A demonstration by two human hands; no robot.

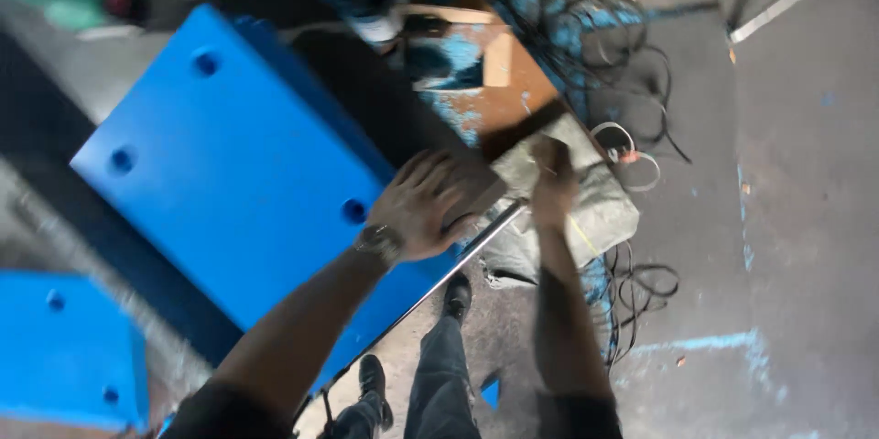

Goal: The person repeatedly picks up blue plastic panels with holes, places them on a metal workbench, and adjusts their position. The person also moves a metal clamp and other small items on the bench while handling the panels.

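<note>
Left hand (426, 205) spread flat on blue panel (233, 164), right hand (552, 184) gripping blurred dark tool (522, 130), grey sack (600, 201) beneath

The big flat panel (233, 164) is bright blue, with darker blue round holes. A second panel (64, 347) at the floor's left edge is the same blue. The floor (806, 219) is grey with pale blue paint marks. The cables (586, 27) are black (some splashed blue). The sack (595, 201) is dull grey. The board (499, 82) is brown with blue blotches.
</note>
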